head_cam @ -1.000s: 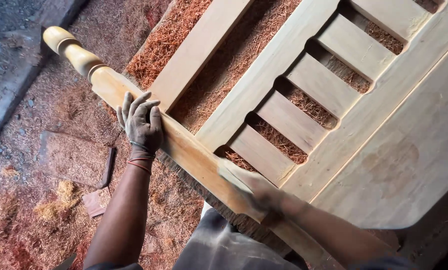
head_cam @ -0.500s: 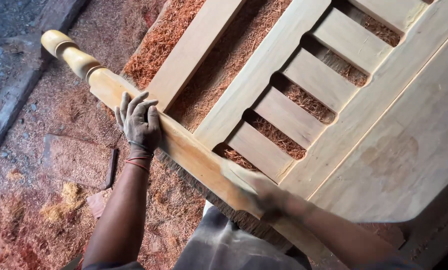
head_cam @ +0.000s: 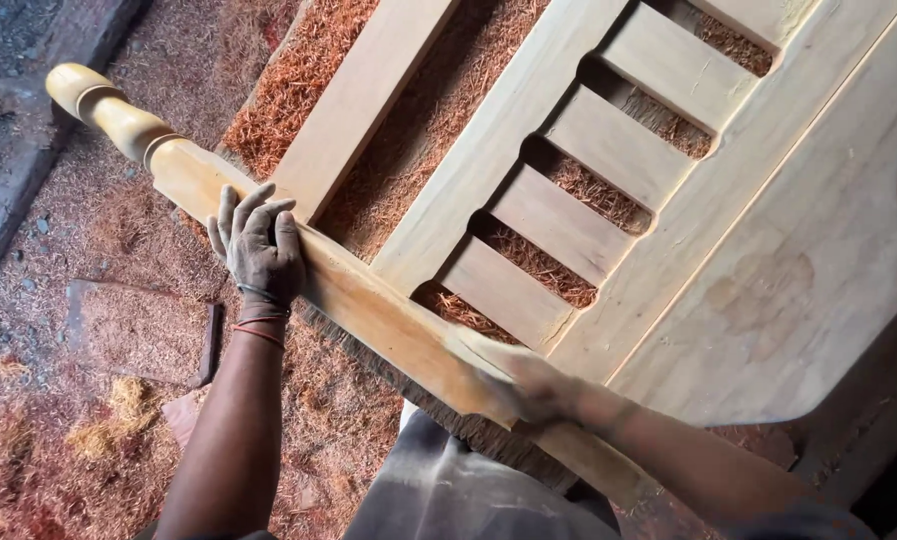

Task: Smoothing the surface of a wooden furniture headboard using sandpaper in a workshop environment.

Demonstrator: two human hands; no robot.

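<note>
From the head view I see my left hand [head_cam: 256,250] lying flat with fingers spread on the wooden post [head_cam: 368,305], gripping nothing. The post runs diagonally along the near edge of the slatted wooden frame [head_cam: 608,190], its turned knob at upper left. My right hand [head_cam: 533,385] is blurred on the post's lower stretch; I cannot tell whether it is closed. Reddish sawdust [head_cam: 118,330] covers the floor.

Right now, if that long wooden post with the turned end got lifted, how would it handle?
The post looks stiff solid timber, probably heavy. It seems joined to the slatted frame, so likely won't roll. The left hand rests flat on it; sawdust may make it slippery.
</note>
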